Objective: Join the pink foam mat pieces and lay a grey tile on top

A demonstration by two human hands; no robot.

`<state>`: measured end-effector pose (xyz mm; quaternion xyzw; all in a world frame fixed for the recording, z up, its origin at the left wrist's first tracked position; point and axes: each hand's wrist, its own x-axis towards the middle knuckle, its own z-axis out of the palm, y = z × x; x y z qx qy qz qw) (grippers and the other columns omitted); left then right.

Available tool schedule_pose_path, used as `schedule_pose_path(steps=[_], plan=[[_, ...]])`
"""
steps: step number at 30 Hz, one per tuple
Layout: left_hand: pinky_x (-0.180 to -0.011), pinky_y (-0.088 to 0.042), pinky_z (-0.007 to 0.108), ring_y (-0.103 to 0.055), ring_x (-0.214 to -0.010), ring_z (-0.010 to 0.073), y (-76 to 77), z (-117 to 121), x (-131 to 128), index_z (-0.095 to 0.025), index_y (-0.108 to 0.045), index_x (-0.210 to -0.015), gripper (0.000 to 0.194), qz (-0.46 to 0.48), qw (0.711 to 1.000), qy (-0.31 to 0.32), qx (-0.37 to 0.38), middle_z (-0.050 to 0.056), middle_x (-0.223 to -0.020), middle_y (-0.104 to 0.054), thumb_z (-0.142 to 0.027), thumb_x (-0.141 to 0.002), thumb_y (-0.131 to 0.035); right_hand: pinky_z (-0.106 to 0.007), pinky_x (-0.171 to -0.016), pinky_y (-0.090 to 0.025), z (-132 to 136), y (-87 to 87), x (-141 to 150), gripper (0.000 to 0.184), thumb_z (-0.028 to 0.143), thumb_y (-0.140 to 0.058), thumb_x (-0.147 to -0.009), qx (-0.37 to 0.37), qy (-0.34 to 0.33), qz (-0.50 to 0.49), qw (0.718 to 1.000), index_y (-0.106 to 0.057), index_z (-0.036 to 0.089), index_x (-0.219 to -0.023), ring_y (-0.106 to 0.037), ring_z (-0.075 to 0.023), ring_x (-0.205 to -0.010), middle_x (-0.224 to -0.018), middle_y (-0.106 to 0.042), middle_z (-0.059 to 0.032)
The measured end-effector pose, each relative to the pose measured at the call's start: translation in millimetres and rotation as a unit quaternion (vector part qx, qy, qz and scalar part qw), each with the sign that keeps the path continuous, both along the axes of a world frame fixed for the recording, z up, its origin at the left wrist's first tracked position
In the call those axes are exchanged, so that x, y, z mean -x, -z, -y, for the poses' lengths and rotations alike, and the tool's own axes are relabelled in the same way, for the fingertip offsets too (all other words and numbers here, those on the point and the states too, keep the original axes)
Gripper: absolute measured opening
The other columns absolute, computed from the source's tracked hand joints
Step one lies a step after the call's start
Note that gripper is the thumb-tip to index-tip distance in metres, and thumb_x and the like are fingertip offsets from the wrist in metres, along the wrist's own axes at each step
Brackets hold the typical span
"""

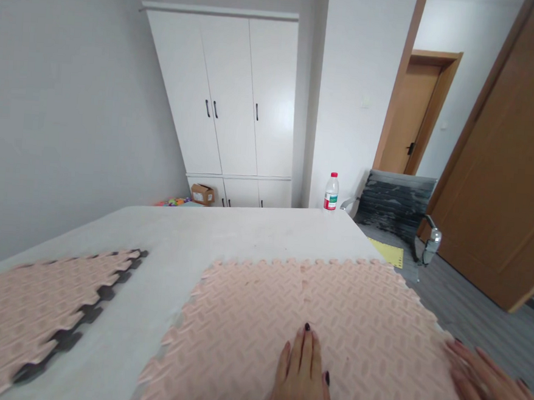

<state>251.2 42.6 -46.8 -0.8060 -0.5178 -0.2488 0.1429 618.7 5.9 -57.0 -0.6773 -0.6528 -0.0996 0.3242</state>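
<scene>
Now: two hands, left [302,379] and right [492,386], spread flat | pink mats: near [286,311], far [35,306]

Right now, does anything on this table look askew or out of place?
Mostly tidy. The pink interlocking foam mat at the left lies shifted off the dark grey foam mat beneath, so grey teeth show along its edge. The pink mat under both hands lies flat.
</scene>
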Motion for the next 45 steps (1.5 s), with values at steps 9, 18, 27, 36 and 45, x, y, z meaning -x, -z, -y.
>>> schedule_pose_path(steps=[9, 18, 27, 36, 45], plan=[[-0.094, -0.048, 0.046, -0.053, -0.118, 0.0256, -10.5, 5, -3, -0.014, -0.054, -0.127, 0.047, 0.026, 0.999, -0.014, 0.037, 0.010, -0.133, -0.052, -0.017, -0.081, -0.041, -0.037, -0.108, -0.031, -116, -123.1, 190, 0.047, 0.035, -0.029, -0.096, 0.144, -0.339, 0.068, 0.927, -0.042, 0.019, -0.137, -0.036, -0.0198, -0.128, -0.142, -0.037, -0.0078], [-0.092, -0.048, 0.052, -0.055, -0.115, 0.0294, 34.5, -7, -20, -0.017, -0.059, -0.122, 0.044, 0.100, 0.992, -0.063, -0.036, 0.011, -0.126, -0.058, -0.028, -0.080, -0.049, -0.049, -0.106, -0.026, -178, -73.9, 239, 0.053, 0.036, -0.017, -0.097, 0.191, -0.293, 0.161, 0.923, -0.033, 0.011, -0.141, -0.027, -0.0229, -0.133, -0.144, -0.031, -0.0132], [-0.099, -0.045, 0.050, -0.049, -0.122, 0.0288, 27.9, -4, -14, -0.020, -0.053, -0.128, 0.051, 0.111, 0.991, -0.054, 0.042, 0.006, -0.133, -0.052, -0.039, -0.081, -0.052, -0.049, -0.104, -0.030, -159, -85.3, 242, 0.058, 0.043, -0.024, -0.096, 0.172, -0.310, 0.199, 0.914, -0.038, 0.004, -0.137, -0.032, -0.0267, -0.129, -0.140, -0.037, -0.0175], [-0.104, -0.040, 0.053, -0.046, -0.124, 0.0317, 39.4, -9, -22, -0.023, -0.056, -0.125, 0.050, 0.128, 0.983, -0.095, 0.087, 0.006, -0.131, -0.053, -0.032, -0.076, -0.058, -0.049, -0.110, -0.022, -135, -95.7, 233, 0.062, 0.051, -0.025, -0.096, 0.224, -0.359, 0.149, 0.894, -0.029, 0.011, -0.143, -0.022, -0.0225, -0.135, -0.146, -0.028, -0.0094], [-0.111, -0.031, 0.052, -0.039, -0.130, 0.0278, -21.4, 15, 1, -0.021, -0.047, -0.133, 0.054, 0.117, 0.979, -0.008, 0.166, 0.005, -0.139, -0.045, -0.043, -0.084, -0.049, -0.052, -0.100, -0.034, -132, -84.4, 253, 0.047, 0.033, -0.042, -0.094, 0.144, -0.273, 0.259, 0.915, -0.043, 0.009, -0.134, -0.041, -0.0281, -0.122, -0.133, -0.046, -0.0163]])
